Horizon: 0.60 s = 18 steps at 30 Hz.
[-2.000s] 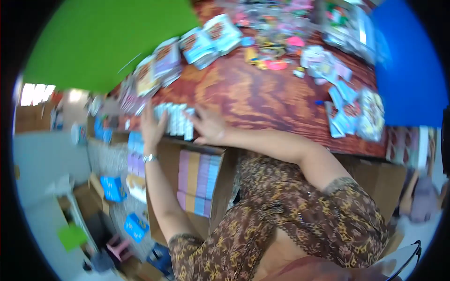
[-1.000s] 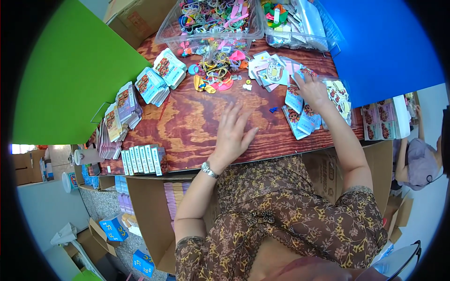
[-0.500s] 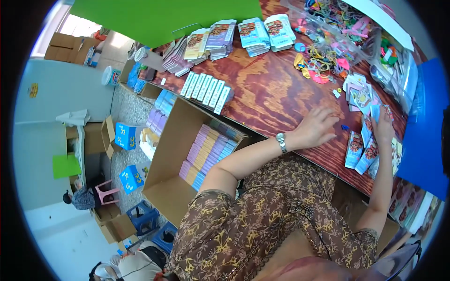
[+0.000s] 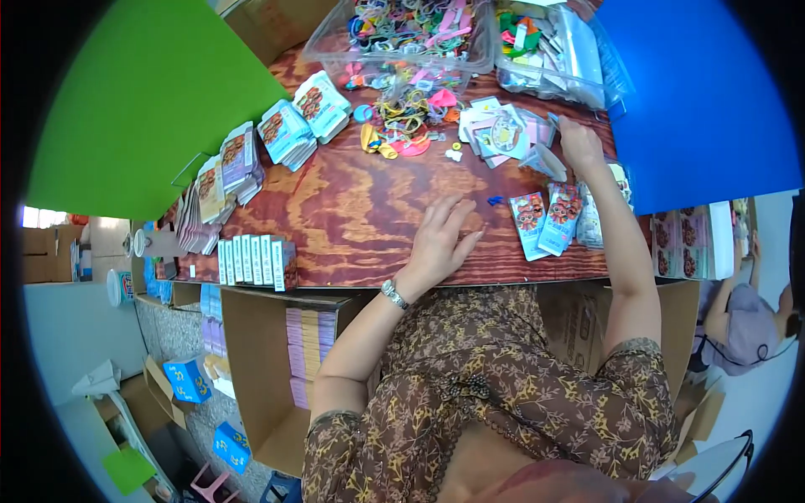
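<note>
My left hand point(image 4: 440, 237) rests on the wooden table near its front edge, fingers apart, holding nothing. A small blue piece point(image 4: 495, 200) lies to its right. My right hand point(image 4: 581, 149) is at the right end of a loose pile of printed cards point(image 4: 501, 134), its fingers curled together and pointing down. What they pinch is hidden; a pale, tilted packet point(image 4: 545, 162) stands beside them. Nearer me lie two flat blue packets point(image 4: 528, 226) with red pictures, overlapping slightly. Clear bags with printed pieces point(image 4: 590, 220) are partly covered by my right forearm.
Clear plastic tubs of colourful bands point(image 4: 411, 63) and bagged pieces point(image 4: 549, 80) stand at the back. Stacks of folded cartons point(image 4: 285, 134) line the left, with a row of small boxes point(image 4: 256, 261) in front. Green point(image 4: 151, 126) and blue point(image 4: 704, 109) panels flank the table.
The whole view has turned. My right hand has moved from the blue packets up to the right end of the card pile. My left hand stays spread over the table.
</note>
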Each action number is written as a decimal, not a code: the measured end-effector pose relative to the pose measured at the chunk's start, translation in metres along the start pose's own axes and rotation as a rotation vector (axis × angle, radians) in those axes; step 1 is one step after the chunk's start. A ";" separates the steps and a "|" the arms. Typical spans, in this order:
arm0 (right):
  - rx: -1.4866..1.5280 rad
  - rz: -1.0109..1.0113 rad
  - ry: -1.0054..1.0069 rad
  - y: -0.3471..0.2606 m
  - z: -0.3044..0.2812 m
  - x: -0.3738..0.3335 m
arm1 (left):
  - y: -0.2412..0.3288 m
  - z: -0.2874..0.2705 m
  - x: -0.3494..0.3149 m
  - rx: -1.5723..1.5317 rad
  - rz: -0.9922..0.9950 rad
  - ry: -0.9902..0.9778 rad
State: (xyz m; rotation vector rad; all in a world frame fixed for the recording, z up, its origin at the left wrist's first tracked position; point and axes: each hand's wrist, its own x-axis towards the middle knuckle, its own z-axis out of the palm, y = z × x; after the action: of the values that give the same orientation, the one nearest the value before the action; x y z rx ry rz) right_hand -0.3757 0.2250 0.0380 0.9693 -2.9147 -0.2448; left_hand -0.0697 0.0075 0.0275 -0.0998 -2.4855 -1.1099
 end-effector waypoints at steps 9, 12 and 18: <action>0.729 -0.302 0.342 -0.097 -0.123 -0.086 | 0.033 0.008 0.047 0.093 0.035 0.294; 0.935 -0.367 0.122 -0.127 -0.125 -0.102 | 0.015 0.010 0.035 0.195 -0.018 0.276; 1.133 -0.574 -0.218 -0.113 -0.091 -0.059 | -0.002 -0.004 0.004 0.030 -0.231 0.361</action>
State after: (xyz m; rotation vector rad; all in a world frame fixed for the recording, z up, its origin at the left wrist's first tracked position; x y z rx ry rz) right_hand -0.2527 0.1594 0.1077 1.9443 -2.7214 1.5022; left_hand -0.0724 0.0029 0.0295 0.3727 -2.2240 -1.0698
